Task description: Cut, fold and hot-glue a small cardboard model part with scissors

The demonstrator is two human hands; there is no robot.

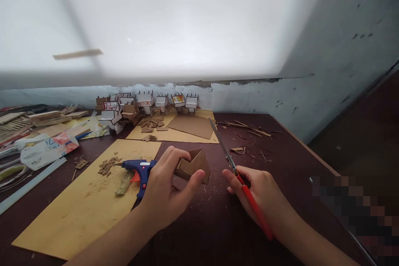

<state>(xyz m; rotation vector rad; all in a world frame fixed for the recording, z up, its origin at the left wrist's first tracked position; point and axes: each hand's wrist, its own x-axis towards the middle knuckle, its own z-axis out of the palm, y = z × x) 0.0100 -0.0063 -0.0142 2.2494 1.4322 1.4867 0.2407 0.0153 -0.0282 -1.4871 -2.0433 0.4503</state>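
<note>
Folded cardboard piece [193, 169]: above the table, gripped between the left hand's [171, 191] thumb and curled fingers, thumb along its near side.
Left-hand fingers: bent partway, closed on the cardboard.
Right hand [263, 191]: fingers wrapped around red-handled scissors [230, 161], blades pointing up and away, apart from the cardboard.
Table [218, 228]: dark reddish-brown, strewn with cardboard slivers.
Yellow board [71, 216]: at left, bearing a blue glue gun [144, 174] and small cardboard bits [108, 166].
Far edge: miniature chairs [192, 102] stand before a pale, flaking wall [314, 112].
Hard to see: the glue gun is partly behind the left hand; some right fingertips are hidden; the lower right is pixelated; both forearms are cut off.
</note>
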